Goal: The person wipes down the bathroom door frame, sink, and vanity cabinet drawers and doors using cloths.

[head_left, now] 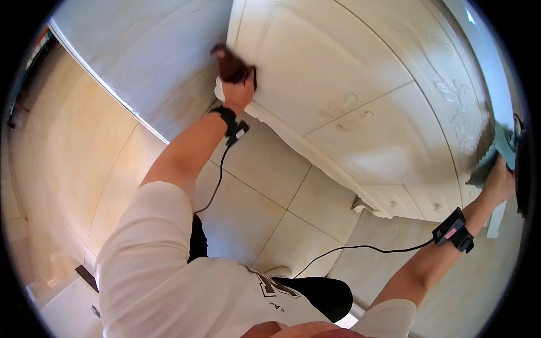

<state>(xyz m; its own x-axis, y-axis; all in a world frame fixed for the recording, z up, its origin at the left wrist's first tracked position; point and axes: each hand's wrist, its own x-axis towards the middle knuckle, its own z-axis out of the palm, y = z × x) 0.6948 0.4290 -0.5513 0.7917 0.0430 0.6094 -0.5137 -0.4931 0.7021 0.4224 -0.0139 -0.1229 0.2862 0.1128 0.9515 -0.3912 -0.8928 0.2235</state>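
My left hand [239, 93] is closed on a dark brown cloth [230, 65], at the lower left corner of a white cabinet [315, 62]. The cloth touches or lies very close to the cabinet's edge; the exact contact is hard to make out. Far to the right, my right hand [498, 183] grips a green cloth [489, 162] beside the cabinet's carved right side. My fingers are partly hidden by both cloths.
Tiled floor [259, 174] lies below the cabinet's scalloped base. A grey panel [169, 50] stands left of the cabinet. Black cables [366, 247] run from the devices strapped on my wrists. A white drawer unit [70, 310] sits at lower left.
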